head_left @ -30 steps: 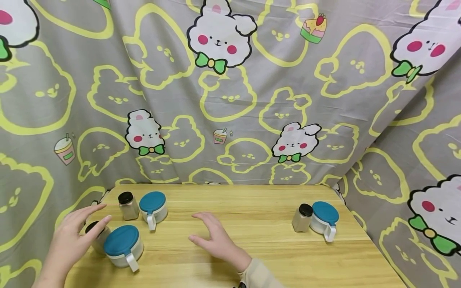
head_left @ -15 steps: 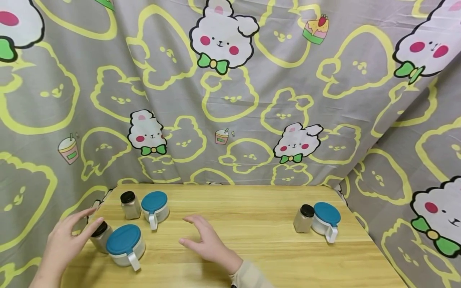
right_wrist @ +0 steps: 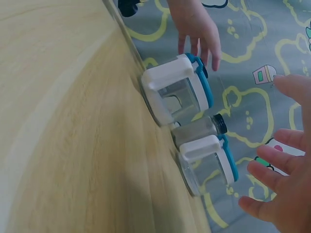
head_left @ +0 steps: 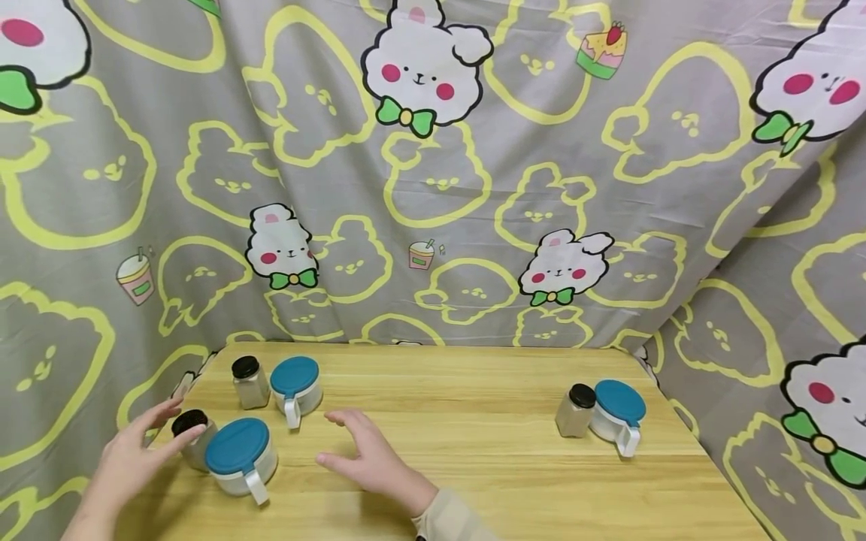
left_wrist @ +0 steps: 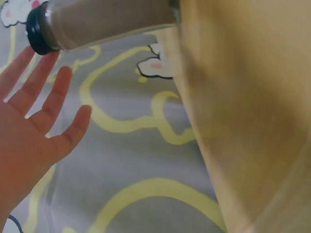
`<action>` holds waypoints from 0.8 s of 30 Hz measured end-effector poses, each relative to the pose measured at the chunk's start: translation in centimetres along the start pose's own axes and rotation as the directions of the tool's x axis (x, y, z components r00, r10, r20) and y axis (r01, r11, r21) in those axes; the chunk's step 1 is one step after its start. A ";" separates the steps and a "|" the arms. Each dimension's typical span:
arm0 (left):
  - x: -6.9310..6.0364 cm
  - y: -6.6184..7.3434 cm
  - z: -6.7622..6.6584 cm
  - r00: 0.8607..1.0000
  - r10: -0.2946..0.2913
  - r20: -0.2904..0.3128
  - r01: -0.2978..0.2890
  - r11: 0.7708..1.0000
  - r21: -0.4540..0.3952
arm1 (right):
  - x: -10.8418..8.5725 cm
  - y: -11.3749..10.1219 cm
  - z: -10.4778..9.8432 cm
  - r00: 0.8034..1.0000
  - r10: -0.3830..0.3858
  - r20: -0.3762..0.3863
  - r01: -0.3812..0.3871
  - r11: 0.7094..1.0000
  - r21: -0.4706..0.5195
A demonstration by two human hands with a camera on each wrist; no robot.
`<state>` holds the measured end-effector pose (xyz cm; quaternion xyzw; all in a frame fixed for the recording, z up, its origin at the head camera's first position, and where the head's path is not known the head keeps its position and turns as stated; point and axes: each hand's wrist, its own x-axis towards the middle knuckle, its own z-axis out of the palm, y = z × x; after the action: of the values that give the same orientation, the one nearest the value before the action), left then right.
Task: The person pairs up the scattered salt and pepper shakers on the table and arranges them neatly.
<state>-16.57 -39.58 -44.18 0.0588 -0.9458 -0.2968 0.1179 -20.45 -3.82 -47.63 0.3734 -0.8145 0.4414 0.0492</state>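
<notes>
My left hand (head_left: 131, 460) is beside the front-left jar (head_left: 201, 453), a clear square one with a black lid. Its thumb and fingers stand spread about the lid, and whether they touch it cannot be told. In the left wrist view, extended fingers (left_wrist: 57, 94) reach toward that lid (left_wrist: 38, 30). Right of this jar sits a clear lidded pot (head_left: 238, 445) with a blue lid and white handle. My right hand (head_left: 370, 457) hovers over the table further right, holding nothing, thumb and fingers apart; the right wrist view shows its spread fingers (right_wrist: 272, 177).
Behind stand a second black-lidded jar (head_left: 252, 387) and blue-lidded pot (head_left: 295, 379), side by side. Another such jar (head_left: 573, 417) and pot (head_left: 617, 406) stand at the table's right. A patterned curtain (head_left: 446, 188) surrounds the wooden table (head_left: 446, 383).
The left hand has come down closer to the front-left jar's lid. The right hand has drifted left across the table. The jars and pots have kept their places; the head view has shifted slightly.
</notes>
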 end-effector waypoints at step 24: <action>0.4 -2.6 0.6 0.989 -0.030 0.146 0.029 1.000 0.009 | 0.8 0.2 2.2 0.996 0.045 0.074 -0.050 0.996 0.074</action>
<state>-16.97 -41.41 -46.11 0.0514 -0.9520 -0.2988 0.0434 -20.62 -5.89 -48.74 0.3711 -0.8070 0.4593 -0.0049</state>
